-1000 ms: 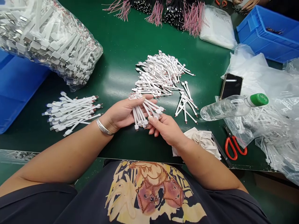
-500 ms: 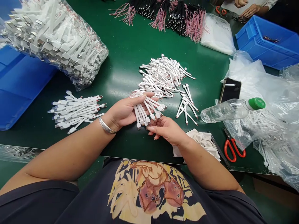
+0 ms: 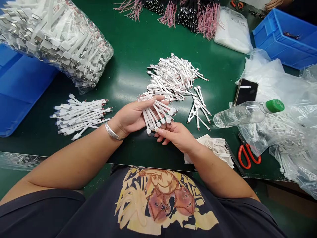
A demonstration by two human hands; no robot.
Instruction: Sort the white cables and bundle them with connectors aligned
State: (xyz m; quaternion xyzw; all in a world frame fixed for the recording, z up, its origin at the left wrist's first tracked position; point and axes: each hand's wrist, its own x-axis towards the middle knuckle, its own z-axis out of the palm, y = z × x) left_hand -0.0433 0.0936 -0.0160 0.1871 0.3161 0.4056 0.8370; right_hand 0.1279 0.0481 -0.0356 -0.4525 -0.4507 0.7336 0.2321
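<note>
Left fingers (image 3: 158,98) clasp cables (image 3: 154,117); right fingers (image 3: 163,133) (near-closed) pinch apparently 1.

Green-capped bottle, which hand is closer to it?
Right. The right hand is to the left of the green-capped bottle; the left hand, holding white cables, is farther left.

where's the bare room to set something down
Widest bare patch: between the stuffed clear bag, the black-and-pink wire bundles and the central cable pile. A smaller one lies between the left forearm and cloth. Crowded: the right, with bottle, phone, scissors, plastic bags.
</note>
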